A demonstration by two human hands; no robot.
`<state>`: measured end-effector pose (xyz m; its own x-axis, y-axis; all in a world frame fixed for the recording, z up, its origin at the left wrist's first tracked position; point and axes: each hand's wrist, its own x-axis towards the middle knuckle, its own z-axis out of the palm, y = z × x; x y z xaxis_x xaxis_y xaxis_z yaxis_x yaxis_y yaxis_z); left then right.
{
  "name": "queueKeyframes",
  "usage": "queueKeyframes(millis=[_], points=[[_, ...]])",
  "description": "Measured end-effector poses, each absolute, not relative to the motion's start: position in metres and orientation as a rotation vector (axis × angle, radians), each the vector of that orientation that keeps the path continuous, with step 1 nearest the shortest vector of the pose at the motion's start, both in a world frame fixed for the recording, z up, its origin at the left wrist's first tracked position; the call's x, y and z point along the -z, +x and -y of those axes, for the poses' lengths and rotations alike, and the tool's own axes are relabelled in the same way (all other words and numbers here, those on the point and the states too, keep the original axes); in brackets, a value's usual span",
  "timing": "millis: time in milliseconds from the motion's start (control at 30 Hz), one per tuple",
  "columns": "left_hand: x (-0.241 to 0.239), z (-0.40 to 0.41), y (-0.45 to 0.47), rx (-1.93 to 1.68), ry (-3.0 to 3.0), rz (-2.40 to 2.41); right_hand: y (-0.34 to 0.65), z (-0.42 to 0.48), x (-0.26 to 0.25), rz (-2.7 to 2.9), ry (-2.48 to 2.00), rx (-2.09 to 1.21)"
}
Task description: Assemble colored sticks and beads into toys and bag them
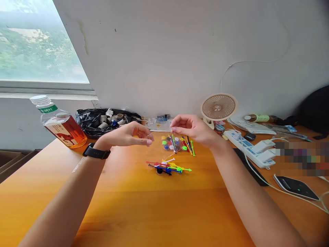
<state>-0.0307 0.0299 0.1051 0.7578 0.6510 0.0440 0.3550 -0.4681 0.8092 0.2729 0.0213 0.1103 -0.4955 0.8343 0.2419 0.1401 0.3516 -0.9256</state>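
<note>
My left hand (130, 133), with a black watch on its wrist, is raised above the table, thumb and fingers drawn together. Something thin and clear may be at its fingertips; I cannot make it out. Opposite it, my right hand (192, 128) is closed in a pinch, and what it holds, if anything, is too small to name. Below and between them lies a clear plastic bag (170, 148) with several coloured round pieces. Beside the bag are loose coloured plastic arrows (192, 148). Nearer to me is a pile of arrow spinners (168, 168) in several colours.
A tea bottle (64, 128) stands at the left beside a black plastic bag (87, 125) of grey and white pieces. Behind my right hand is a small fan (218, 108). At the right lie a power strip (246, 149), white cables and a flat black-topped device (296, 187).
</note>
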Motion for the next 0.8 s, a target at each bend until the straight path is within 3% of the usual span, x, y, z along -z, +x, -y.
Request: queueKeyframes(millis=[133,333,800], points=[[-0.091,-0.028,-0.018,-0.377,1.912,-0.5,0.26,-0.011,-0.112,1.936,-0.816,-1.174],[-0.066,-0.023,0.004,-0.19,1.523,-0.199,0.25,0.008,-0.124,2.066,-0.786,-0.909],[-0.094,-0.016,-0.005,-0.309,1.85,-0.555,0.266,0.026,-0.146,2.423,-0.954,-0.866]])
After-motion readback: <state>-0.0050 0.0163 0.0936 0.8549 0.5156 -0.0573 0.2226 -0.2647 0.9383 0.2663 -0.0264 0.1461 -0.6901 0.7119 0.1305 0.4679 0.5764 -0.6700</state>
